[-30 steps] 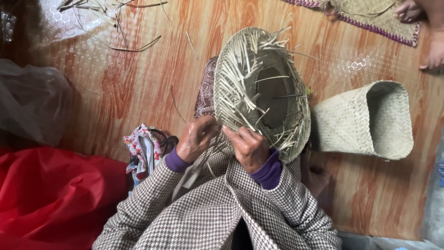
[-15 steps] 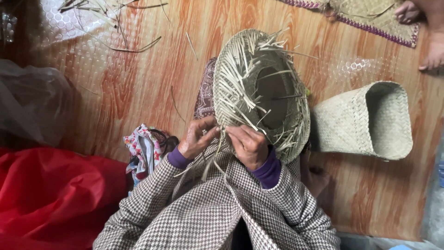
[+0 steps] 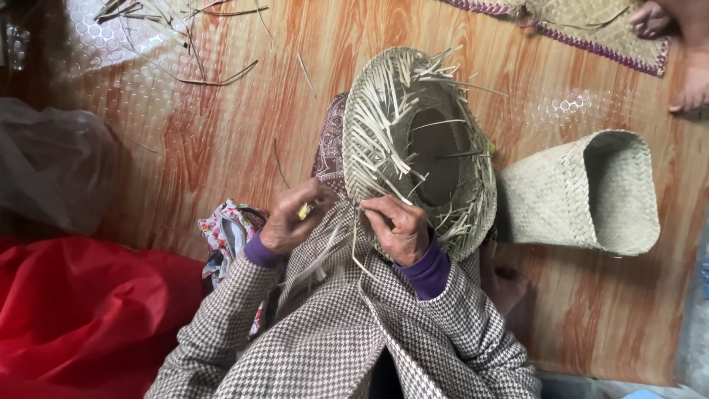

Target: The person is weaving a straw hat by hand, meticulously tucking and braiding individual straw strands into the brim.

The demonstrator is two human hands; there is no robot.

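A half-woven straw basket (image 3: 413, 140) stands in front of me with loose strip ends sticking out all around its rim. My right hand (image 3: 399, 229) grips the basket's near rim, fingers closed over the weave. My left hand (image 3: 292, 220) sits just left of the rim and pinches a thin straw strip (image 3: 325, 247) that trails down over my checked sleeves. Both wrists show purple cuffs.
A finished woven basket (image 3: 591, 193) lies on its side at the right. Loose straw (image 3: 185, 29) is scattered at the top left. Red cloth (image 3: 81, 310) and a grey plastic bag (image 3: 52, 162) lie left. Another person's feet (image 3: 683, 44) rest on a woven mat (image 3: 583, 22) at the top right.
My left hand has shifted slightly left and pulled a strip away from the rim. My right hand stays on the basket's edge.
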